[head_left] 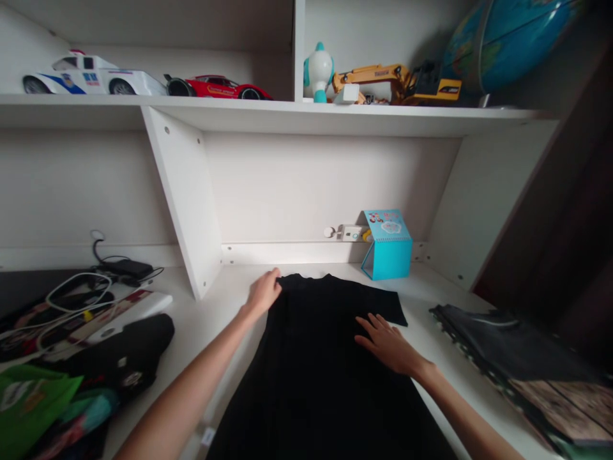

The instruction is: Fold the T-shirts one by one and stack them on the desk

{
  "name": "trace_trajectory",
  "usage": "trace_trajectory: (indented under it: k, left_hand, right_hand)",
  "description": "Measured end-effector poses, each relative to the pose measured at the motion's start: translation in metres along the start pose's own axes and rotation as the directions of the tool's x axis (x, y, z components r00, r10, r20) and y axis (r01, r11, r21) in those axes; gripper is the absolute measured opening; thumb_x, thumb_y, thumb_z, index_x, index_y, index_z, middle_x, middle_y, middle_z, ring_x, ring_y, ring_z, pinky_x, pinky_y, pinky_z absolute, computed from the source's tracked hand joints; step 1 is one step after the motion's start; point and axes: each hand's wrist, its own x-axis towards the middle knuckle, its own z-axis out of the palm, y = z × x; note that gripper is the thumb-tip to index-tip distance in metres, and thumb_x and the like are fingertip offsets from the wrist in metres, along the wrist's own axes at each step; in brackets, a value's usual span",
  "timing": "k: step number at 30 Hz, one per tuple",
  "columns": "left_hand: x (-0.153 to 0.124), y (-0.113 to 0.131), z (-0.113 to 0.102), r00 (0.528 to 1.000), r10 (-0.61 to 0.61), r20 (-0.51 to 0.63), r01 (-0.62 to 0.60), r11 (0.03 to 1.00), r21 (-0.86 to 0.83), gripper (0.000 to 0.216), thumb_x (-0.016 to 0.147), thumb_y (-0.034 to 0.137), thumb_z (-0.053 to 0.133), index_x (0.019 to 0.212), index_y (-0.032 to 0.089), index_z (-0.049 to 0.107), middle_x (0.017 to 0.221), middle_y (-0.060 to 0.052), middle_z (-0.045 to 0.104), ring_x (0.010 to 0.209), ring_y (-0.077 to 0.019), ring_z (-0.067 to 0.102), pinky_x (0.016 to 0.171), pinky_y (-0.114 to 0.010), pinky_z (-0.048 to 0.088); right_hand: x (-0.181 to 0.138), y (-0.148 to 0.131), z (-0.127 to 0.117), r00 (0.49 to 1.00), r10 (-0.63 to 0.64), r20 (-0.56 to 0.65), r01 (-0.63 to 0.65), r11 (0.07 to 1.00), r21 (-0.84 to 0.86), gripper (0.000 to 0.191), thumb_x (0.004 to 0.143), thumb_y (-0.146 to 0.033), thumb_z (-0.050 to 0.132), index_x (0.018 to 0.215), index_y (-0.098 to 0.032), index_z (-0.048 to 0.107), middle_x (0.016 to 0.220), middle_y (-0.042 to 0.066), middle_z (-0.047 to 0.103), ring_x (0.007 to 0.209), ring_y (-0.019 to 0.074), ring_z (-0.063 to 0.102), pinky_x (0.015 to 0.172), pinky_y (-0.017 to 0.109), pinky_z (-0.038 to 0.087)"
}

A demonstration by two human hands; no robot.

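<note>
A black short-sleeved shirt (325, 370) lies spread over the white desk, its neck end toward the back wall and its lower part running out of the bottom of the view. At its far left shoulder, my left hand (263, 292) is closed on the cloth. My right hand (387, 345) rests flat with fingers spread on the shirt, just below the right sleeve. That sleeve (390, 305) lies stretched out to the right. The left sleeve cannot be made out. A small white tag (207, 437) shows at the shirt's lower left edge.
Folded dark clothes (512, 345) lie to the right. A blue desk calendar (391, 255) stands behind the shirt, beside a power socket (352, 232). Cables (71, 287), a black pouch (129, 351) and a green bag (36, 406) crowd the left. Toys and a globe (512, 45) fill the shelf above.
</note>
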Motion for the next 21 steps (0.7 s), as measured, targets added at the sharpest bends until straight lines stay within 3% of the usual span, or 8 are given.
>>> trace_trajectory:
  k: [1, 3, 5, 7, 9, 12, 16, 21]
  left_hand:
    - [0.001, -0.019, -0.011, 0.99, -0.143, 0.006, 0.143, 0.989, 0.042, 0.03, 0.081, 0.017, 0.042, 0.11, 0.022, 0.047, 0.104, -0.006, 0.058, 0.091, -0.0202, 0.058, 0.074, -0.029, 0.045]
    - [0.001, -0.051, -0.029, 0.914, -0.404, 0.042, 0.392, 0.905, 0.166, 0.035, 0.077, 0.015, 0.046, 0.112, 0.017, 0.047, 0.107, -0.013, 0.056, 0.095, -0.0256, 0.056, 0.072, -0.033, 0.046]
    - [-0.002, -0.068, -0.034, 0.864, -0.503, 0.024, 0.482, 0.84, 0.248, 0.039, 0.076, 0.013, 0.046, 0.115, 0.013, 0.046, 0.11, -0.017, 0.054, 0.1, -0.0291, 0.054, 0.071, -0.035, 0.047]
    - [-0.007, -0.065, -0.025, 0.914, -0.405, -0.011, 0.396, 0.889, 0.23, 0.037, 0.08, 0.014, 0.042, 0.117, 0.012, 0.046, 0.115, -0.016, 0.052, 0.105, -0.0275, 0.051, 0.077, -0.035, 0.046]
    - [-0.01, -0.047, -0.004, 0.985, -0.169, 0.023, 0.164, 0.977, 0.14, 0.037, 0.085, 0.018, 0.035, 0.12, 0.014, 0.046, 0.122, -0.012, 0.049, 0.112, -0.0223, 0.047, 0.09, -0.032, 0.04]
    - [-0.012, -0.018, 0.034, 0.98, 0.09, 0.177, -0.091, 0.996, -0.005, 0.045, 0.091, 0.035, 0.029, 0.13, 0.018, 0.039, 0.138, -0.008, 0.036, 0.128, -0.0214, 0.029, 0.103, -0.034, 0.027]
    - [-0.01, -0.009, 0.06, 0.952, 0.027, 0.306, -0.024, 1.0, -0.011, 0.064, 0.084, 0.064, 0.018, 0.138, 0.03, 0.025, 0.147, -0.005, 0.018, 0.133, -0.0327, 0.009, 0.103, -0.053, 0.015]
    - [-0.001, -0.028, 0.064, 0.943, -0.098, 0.319, 0.092, 0.995, 0.036, 0.075, 0.075, 0.076, 0.012, 0.139, 0.037, 0.017, 0.148, -0.001, 0.011, 0.132, -0.0386, 0.003, 0.101, -0.059, 0.009]
  right_hand:
    - [-0.001, 0.001, -0.001, 1.0, -0.002, 0.002, 0.002, 1.0, -0.001, 0.064, 0.085, -0.06, 0.024, 0.138, -0.025, 0.027, 0.145, 0.01, 0.021, 0.133, 0.0289, 0.012, 0.102, 0.049, 0.022]
    - [0.0, 0.003, -0.002, 1.0, -0.007, 0.001, 0.007, 1.0, -0.005, 0.064, 0.085, -0.06, 0.024, 0.138, -0.025, 0.026, 0.145, 0.01, 0.021, 0.133, 0.0282, 0.012, 0.102, 0.048, 0.021]
    - [0.005, 0.002, -0.004, 1.0, -0.005, -0.025, 0.005, 1.0, -0.017, 0.063, 0.085, -0.059, 0.025, 0.138, -0.025, 0.027, 0.145, 0.01, 0.021, 0.133, 0.0278, 0.012, 0.103, 0.048, 0.02]
    - [0.014, -0.001, -0.005, 0.998, 0.006, -0.065, -0.008, 1.0, -0.029, 0.063, 0.086, -0.058, 0.026, 0.138, -0.023, 0.027, 0.145, 0.01, 0.02, 0.133, 0.0277, 0.011, 0.103, 0.047, 0.019]
    - [0.029, -0.005, -0.004, 0.995, 0.022, -0.101, -0.026, 0.999, -0.034, 0.064, 0.086, -0.057, 0.026, 0.139, -0.02, 0.025, 0.146, 0.012, 0.017, 0.133, 0.0272, 0.009, 0.103, 0.046, 0.019]
    - [0.054, -0.009, 0.003, 0.99, 0.058, -0.129, -0.062, 0.998, -0.029, 0.07, 0.086, -0.059, 0.024, 0.141, -0.016, 0.02, 0.146, 0.013, 0.013, 0.134, 0.0271, 0.007, 0.104, 0.044, 0.02]
    - [0.088, -0.004, 0.017, 0.979, 0.137, -0.149, -0.142, 0.99, -0.023, 0.075, 0.083, -0.065, 0.023, 0.141, -0.017, 0.018, 0.146, 0.015, 0.014, 0.133, 0.0316, 0.009, 0.102, 0.048, 0.02]
    - [0.127, 0.002, 0.025, 0.976, 0.138, -0.167, -0.145, 0.989, -0.031, 0.072, 0.082, -0.068, 0.022, 0.141, -0.027, 0.017, 0.147, 0.011, 0.012, 0.133, 0.0304, 0.007, 0.102, 0.049, 0.016]
